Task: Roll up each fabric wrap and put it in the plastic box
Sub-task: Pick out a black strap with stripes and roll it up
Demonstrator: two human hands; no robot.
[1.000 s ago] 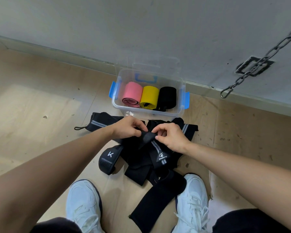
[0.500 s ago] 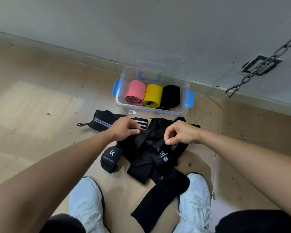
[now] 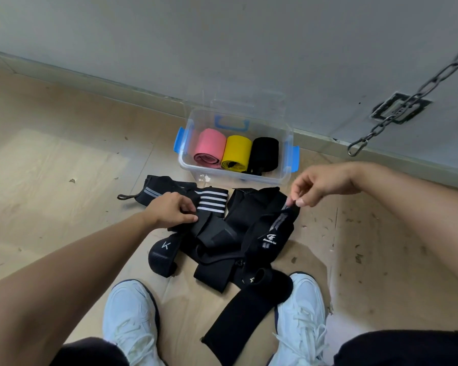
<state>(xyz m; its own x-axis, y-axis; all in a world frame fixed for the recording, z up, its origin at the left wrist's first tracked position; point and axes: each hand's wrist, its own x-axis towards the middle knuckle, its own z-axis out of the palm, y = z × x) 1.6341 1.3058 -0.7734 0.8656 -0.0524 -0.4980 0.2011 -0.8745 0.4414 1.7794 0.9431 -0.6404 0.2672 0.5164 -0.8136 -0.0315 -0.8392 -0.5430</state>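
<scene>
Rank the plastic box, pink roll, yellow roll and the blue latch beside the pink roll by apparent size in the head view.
1. plastic box
2. pink roll and yellow roll: look alike, so unranked
3. blue latch

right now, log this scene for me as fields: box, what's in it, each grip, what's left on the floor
box: clear plastic box, open, blue latches, by the wall
in box: pink roll, yellow roll, black roll, side by side
left grip: pinches a black strap in the pile
right grip: pinches one end of the logo wrap, raised above the pile
floor: tangled pile of black wraps, unrolled, between box and white shoes
</scene>
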